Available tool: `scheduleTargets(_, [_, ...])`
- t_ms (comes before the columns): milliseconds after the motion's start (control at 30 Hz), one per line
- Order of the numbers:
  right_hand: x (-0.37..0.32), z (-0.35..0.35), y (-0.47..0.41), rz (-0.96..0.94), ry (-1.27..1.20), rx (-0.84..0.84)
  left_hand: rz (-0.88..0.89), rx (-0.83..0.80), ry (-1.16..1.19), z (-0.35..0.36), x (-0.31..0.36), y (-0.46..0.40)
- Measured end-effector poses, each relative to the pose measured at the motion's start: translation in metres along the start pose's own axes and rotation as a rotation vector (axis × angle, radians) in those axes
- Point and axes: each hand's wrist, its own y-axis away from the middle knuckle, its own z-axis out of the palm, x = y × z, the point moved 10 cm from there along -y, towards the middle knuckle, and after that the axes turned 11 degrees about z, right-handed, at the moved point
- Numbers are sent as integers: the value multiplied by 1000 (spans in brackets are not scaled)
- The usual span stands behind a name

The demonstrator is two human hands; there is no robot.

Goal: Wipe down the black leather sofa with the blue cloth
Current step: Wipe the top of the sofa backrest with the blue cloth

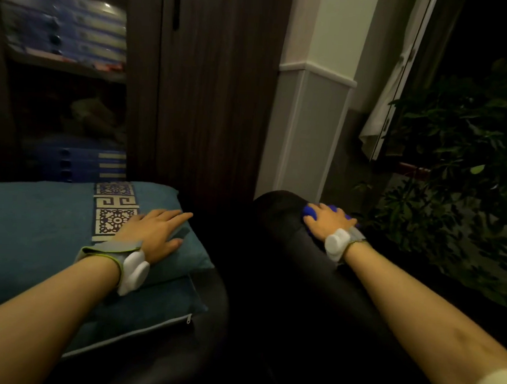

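Black leather sofa (316,262): one, glossy rounded armrest at centre right of the frame.
Blue cloth (310,211): one, bright blue, bunched on the far end of the armrest, mostly hidden under the right hand.
Right hand (327,220): fingers curled over the cloth, pressing it to the leather.
Left hand (156,230): flat, fingers straight, resting on the top cushion, holding nothing.
Teal cushions (32,233): two, stacked at lower left.
White wrist devices (135,269): two, one per wrist.

Two hands (156,230) (328,220), two cushions (39,224) (140,318), one cloth (310,211).
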Motion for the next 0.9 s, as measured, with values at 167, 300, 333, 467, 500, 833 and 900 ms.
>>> scheduleTargets(167, [-46, 54, 59, -601, 403, 98, 71, 74, 30, -7, 31, -4])
scheduleTargets(300, [-11, 30, 27, -429, 264, -2, 140, 91, 25, -7, 59, 1])
scheduleTargets(333, [1, 18, 13, -316, 170, -40, 145, 108, 28, -10, 63, 3])
scheduleTargets(467, [23, -11, -7, -5, -78, -39, 128, 151, 35, -21, 74, 3])
scheduleTargets(500, [17, -8, -1, 23, -61, -40, 131, 149, 31, -22, 78, 3])
scheduleTargets(833, [-54, 92, 135, -776, 654, 140, 192, 107, -1, 9, 102, 28])
scheduleTargets(900, [-33, 55, 103, -593, 493, 167, 195, 110, 11, 16, 101, 37])
